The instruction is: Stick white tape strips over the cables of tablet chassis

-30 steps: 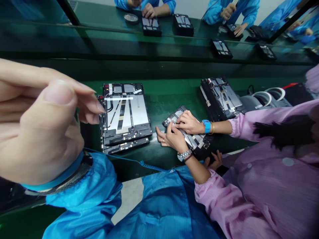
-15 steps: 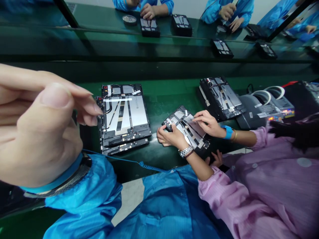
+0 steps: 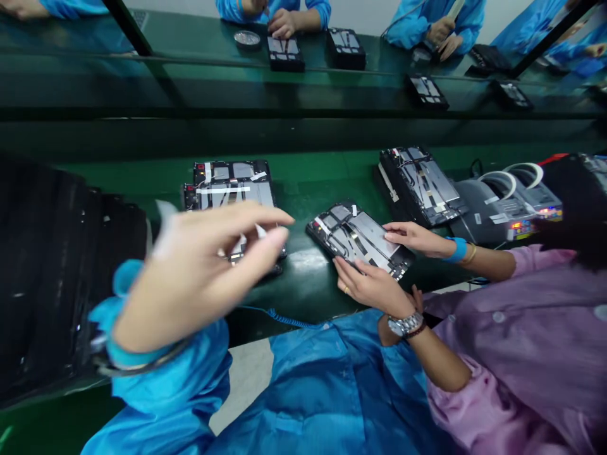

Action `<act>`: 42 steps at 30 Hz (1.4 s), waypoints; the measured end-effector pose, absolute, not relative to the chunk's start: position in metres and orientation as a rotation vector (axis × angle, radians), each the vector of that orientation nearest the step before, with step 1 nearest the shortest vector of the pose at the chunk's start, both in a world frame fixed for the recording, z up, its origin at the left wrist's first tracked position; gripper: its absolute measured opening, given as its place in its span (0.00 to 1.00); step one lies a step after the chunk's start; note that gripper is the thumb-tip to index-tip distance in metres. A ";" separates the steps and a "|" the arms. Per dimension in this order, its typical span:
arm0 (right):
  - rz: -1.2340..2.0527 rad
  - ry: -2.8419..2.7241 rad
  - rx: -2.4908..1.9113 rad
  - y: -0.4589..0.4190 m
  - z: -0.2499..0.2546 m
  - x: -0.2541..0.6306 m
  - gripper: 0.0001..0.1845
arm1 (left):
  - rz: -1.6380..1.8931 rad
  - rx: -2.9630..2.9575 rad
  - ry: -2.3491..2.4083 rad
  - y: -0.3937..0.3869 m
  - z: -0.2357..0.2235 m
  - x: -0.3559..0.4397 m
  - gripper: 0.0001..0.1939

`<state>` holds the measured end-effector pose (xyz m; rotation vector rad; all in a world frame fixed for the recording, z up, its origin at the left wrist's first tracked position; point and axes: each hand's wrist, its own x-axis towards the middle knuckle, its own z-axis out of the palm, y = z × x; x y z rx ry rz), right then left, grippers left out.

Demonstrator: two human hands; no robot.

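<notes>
One left hand: thumb and fingertips parted, hung before the device stack, just beyond. One right hand: farther off, mostly hidden; I could not tell its grip.

Before me, a green bench is carrying: left device stack, right device stack, grey equipment alongside

The left hand, fingers curved, hovers before stacked devices while a co-worker's hands hold another device.
</notes>
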<state>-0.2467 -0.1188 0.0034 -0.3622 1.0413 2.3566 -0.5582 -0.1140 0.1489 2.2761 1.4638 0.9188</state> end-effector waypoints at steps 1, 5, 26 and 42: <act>2.340 1.195 -0.197 -0.114 0.012 -0.253 0.22 | 0.850 2.337 1.422 -0.115 0.142 -0.544 0.13; 2.397 1.435 0.214 -0.087 0.045 -0.307 0.25 | 0.745 2.418 1.563 -0.129 0.105 -0.511 0.19; 2.096 2.237 0.314 -0.095 -0.014 -0.274 0.21 | 0.749 2.972 1.411 -0.060 0.090 -0.551 0.16; 2.607 0.621 0.029 -0.115 -0.079 -0.238 0.19 | -0.308 2.887 1.189 -0.044 0.036 -0.485 0.23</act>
